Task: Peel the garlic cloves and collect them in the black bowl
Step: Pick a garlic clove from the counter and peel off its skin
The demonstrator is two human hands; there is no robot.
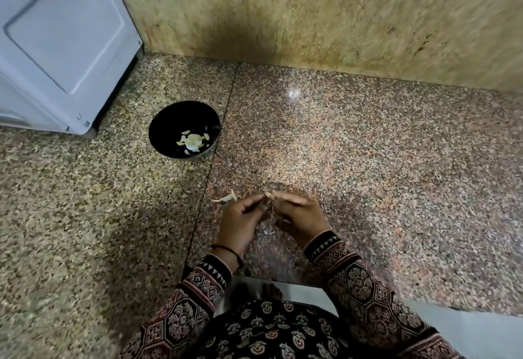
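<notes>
the person wears a dark garment with a block print in maroon, cream and black. both sleeves [365, 282] carry geometric medallions with flowers inside, and each cuff ends in a black band with a row of small white triangles. the front part of the garment [271, 330] shows small flower motifs. a thin black thread [230, 251] goes around the left wrist

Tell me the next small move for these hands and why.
Probably keep stripping the skin off the garlic clove pinched between the left hand and right hand; papery skin hangs from it, so it looks unfinished. Once bare, it likely goes to the black bowl, up and to the left, where peeled cloves already lie.
</notes>
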